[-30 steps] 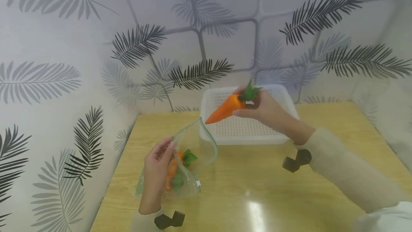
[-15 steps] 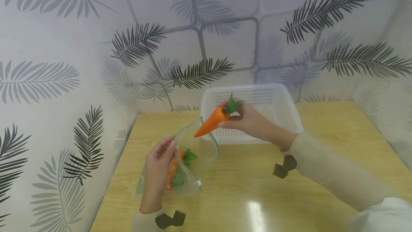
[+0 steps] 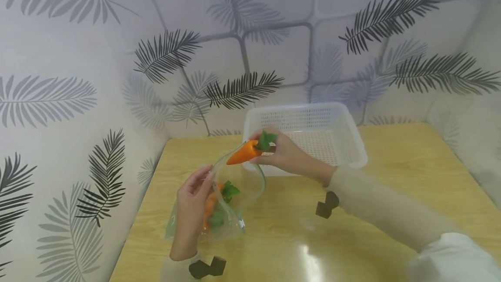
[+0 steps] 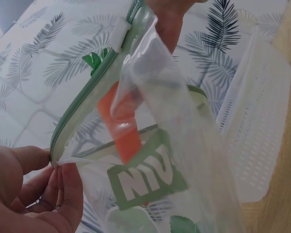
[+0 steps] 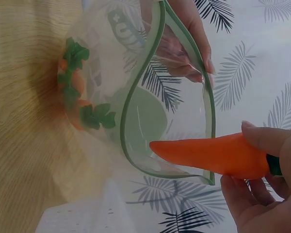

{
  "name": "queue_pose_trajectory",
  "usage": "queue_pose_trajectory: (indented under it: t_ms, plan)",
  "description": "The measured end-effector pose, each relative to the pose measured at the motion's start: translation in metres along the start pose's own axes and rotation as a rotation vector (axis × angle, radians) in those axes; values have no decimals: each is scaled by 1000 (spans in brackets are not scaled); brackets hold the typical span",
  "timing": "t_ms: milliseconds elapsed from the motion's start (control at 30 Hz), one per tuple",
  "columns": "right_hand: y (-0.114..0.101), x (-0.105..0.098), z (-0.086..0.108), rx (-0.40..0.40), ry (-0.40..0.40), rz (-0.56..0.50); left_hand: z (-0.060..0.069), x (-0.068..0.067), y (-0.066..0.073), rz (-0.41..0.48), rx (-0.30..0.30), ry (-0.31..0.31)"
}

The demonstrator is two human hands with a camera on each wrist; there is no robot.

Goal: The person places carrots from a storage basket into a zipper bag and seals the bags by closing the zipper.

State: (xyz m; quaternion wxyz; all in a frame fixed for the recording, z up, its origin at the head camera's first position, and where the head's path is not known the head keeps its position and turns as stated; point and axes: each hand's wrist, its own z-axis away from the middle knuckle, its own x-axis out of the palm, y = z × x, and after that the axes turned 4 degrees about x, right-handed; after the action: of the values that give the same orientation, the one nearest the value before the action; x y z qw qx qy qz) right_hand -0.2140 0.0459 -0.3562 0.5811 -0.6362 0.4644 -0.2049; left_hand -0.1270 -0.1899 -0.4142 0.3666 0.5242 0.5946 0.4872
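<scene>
My left hand (image 3: pixel 192 206) pinches the rim of a clear zip bag (image 3: pixel 242 186) with green edging, keeping its mouth spread wide. Inside the bag lie several orange carrots with green tops, seen through the plastic in the right wrist view as carrots (image 5: pixel 75 85) near the bottom. By its leafy end, my right hand (image 3: pixel 287 153) grips another carrot (image 3: pixel 242 153). That carrot's pointed tip (image 5: pixel 157 147) is at the bag's opening, aimed inward. A white slider (image 4: pixel 119 34) sits on the zip in the left wrist view.
Behind the bag, a white perforated plastic basket (image 3: pixel 352 142) stands on the wooden table (image 3: pixel 352 229) by the wall. The wall (image 3: pixel 274 55) carries a leaf pattern. Dark block-shaped pieces (image 3: pixel 326 205) are fixed at both wrists.
My right hand has carried the carrot left and downward, from over the basket to the bag's mouth. My left hand and the bag have barely moved.
</scene>
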Motion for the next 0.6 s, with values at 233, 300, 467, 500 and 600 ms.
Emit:
queue_pose_trajectory:
  t_ms: [233, 300, 467, 500, 600]
  plan:
    - [34, 7, -15, -17, 0, 29, -1, 2, 2, -5, -8, -3]
    - [37, 8, -15, -24, -3, 51, -1, 2, 3, -4, -6, -7]
    - [41, 11, -14, -66, -17, 97, 0, 2, 2, -4, -5, -16]
    - [41, 12, -14, -80, -17, 123, 0, 3, 1, -4, -2, -15]
    - [42, 14, -16, -114, -6, 207, -1, 3, 1, 1, 9, -9]
